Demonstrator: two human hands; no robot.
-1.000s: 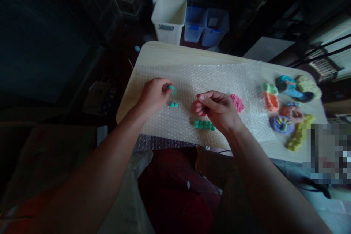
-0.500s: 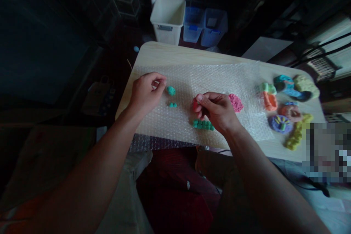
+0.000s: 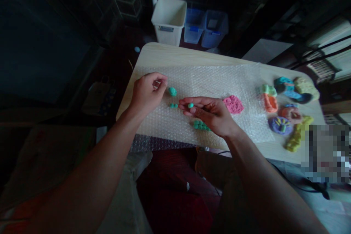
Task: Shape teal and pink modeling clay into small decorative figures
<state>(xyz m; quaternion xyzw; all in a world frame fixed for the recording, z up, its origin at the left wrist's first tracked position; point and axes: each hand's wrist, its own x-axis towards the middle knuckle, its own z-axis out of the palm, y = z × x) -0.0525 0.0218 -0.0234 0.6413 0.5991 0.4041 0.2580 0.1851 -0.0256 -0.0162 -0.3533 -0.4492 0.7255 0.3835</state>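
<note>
My right hand (image 3: 210,111) has its palm turned up, with a small green clay ball (image 3: 191,105) lying on the fingers against the thumb tip. My left hand (image 3: 149,91) is closed, thumb and fingertips together; whatever they hold, if anything, is hidden. Beside its fingertips lies a larger green clay lump (image 3: 172,91). Two small green balls (image 3: 173,105) sit side by side on the bubble wrap (image 3: 153,124), just left of my right fingertips. Below my right hand, partly covered by it, several green balls (image 3: 200,124) stand in rows. A bumpy pink clay piece (image 3: 233,104) rests beyond the right wrist.
On the wooden table (image 3: 164,51), the right side bears an orange and green clay piece (image 3: 270,102), a purple disc (image 3: 280,125), a yellow strip (image 3: 294,140) and a blue piece (image 3: 287,87). Behind the table stand a white bin (image 3: 170,20) and two clear boxes (image 3: 215,29).
My right hand has moved left and its fingers have opened out, showing the green ball on them. More of the pink piece shows. The left hand stays in place.
</note>
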